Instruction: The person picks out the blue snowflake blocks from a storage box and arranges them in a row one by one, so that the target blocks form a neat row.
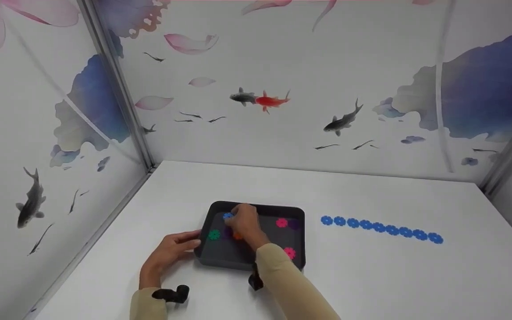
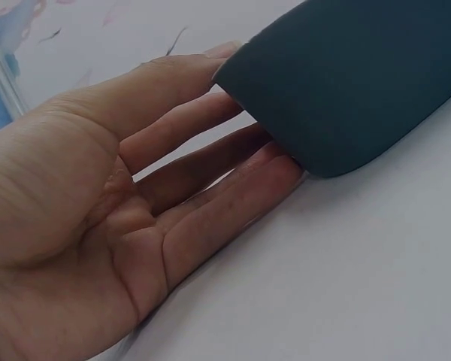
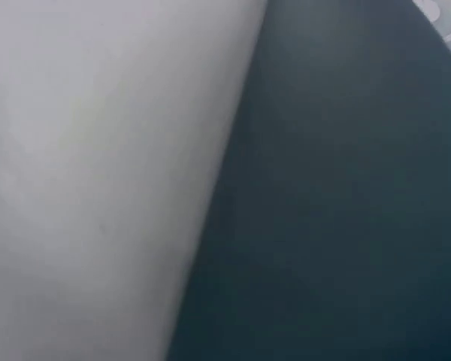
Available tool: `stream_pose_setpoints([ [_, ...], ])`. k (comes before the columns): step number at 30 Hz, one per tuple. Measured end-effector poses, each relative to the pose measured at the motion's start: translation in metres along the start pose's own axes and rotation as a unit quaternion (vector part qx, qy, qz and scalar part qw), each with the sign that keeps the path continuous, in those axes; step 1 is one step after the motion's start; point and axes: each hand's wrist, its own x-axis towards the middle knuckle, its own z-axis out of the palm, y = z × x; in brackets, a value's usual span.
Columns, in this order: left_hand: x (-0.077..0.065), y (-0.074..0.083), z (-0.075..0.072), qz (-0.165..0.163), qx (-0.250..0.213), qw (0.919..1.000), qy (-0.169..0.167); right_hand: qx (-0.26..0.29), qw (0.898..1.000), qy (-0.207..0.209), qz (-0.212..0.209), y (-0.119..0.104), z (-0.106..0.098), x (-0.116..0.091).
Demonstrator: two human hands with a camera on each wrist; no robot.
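A dark rectangular tray rests on the white table. My left hand lies at its left side, fingers fairly straight, with the tips against the outer wall. The left wrist view shows those fingers passing behind the tray's corner. Over the tray's inside, my right hand pinches at a blue flower-shaped disc, partly hidden by the fingertips. Around it lie a green disc, an orange disc, pink discs and dark purple discs. In the right wrist view the hand is hidden; the tray wall fills much of it.
To the right of the tray, several blue flower-shaped discs form a slightly slanting row on the table. White panels printed with fish and petals enclose the table. Each wrist carries a black camera mount.
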Motion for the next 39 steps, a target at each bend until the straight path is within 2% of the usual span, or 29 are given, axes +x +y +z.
stream_pose_setpoints([
  [3, 0.001, 0.001, 0.002, 0.002, -0.01, 0.9999, -0.01, 0.009, 1.0, -0.003, -0.008, 0.0, -0.008, 0.0],
  [6, 0.001, 0.002, 0.002, -0.003, -0.006, 1.0, -0.005, 0.021, 1.0, -0.012, -0.02, -0.005, -0.02, -0.003],
  [11, -0.004, 0.002, 0.0, -0.021, 0.005, 0.9996, 0.02, 0.03, 0.997, -0.021, -0.064, -0.016, -0.042, -0.012],
  [15, -0.006, 0.002, -0.001, -0.029, -0.001, 0.9992, 0.028, 0.018, 0.994, -0.022, -0.107, -0.019, -0.06, -0.022],
  [22, -0.001, 0.002, 0.0, -0.025, -0.014, 0.9995, 0.013, -0.029, 0.987, -0.011, -0.158, -0.006, -0.099, -0.032],
  [28, -0.001, 0.002, 0.001, -0.029, -0.002, 0.9993, 0.024, -0.057, 0.982, 0.009, -0.182, 0.011, -0.133, -0.037],
  [32, -0.001, 0.002, 0.0, -0.031, 0.001, 0.9992, 0.025, -0.054, 0.984, 0.021, -0.165, 0.024, -0.151, -0.042],
  [36, 0.0, 0.003, 0.0, -0.03, -0.005, 0.9994, 0.02, -0.029, 0.994, 0.04, -0.101, 0.04, -0.171, -0.048],
  [39, -0.001, 0.005, 0.002, -0.032, -0.007, 0.9993, 0.016, -0.019, 0.996, 0.056, -0.059, 0.055, -0.187, -0.053],
])
